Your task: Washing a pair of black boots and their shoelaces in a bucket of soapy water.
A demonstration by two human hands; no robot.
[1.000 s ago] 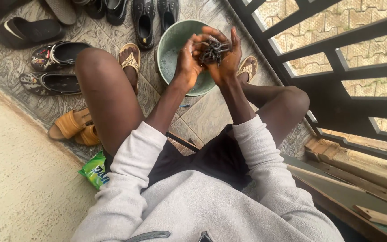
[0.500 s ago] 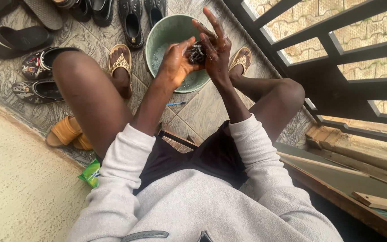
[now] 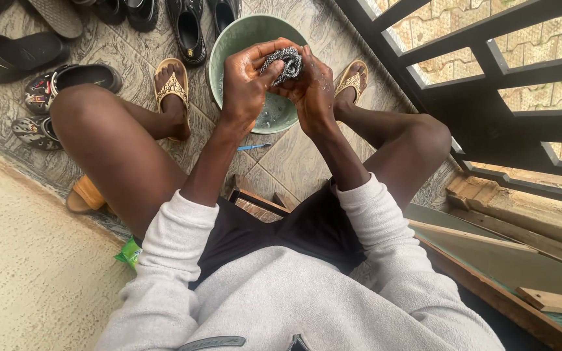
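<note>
Wet dark cloth wad (image 3: 283, 64) squeezed btwn left hand (image 3: 245, 81) & right hand (image 3: 312, 91), both clenched, over green basin (image 3: 242, 39). Shoes (image 3: 187, 29) behind basin, partly cut off; basin contents hidden by hands.

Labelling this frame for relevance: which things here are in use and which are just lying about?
In use:
- left hand and right hand, both gripping the dark patterned cloth bundle
- green basin with water, right under the hands

Lying about:
- black shoes
- black slide sandal
- patterned clogs
- tan sandal
- green sachet
- blue pen-like stick
- wooden boards
</note>
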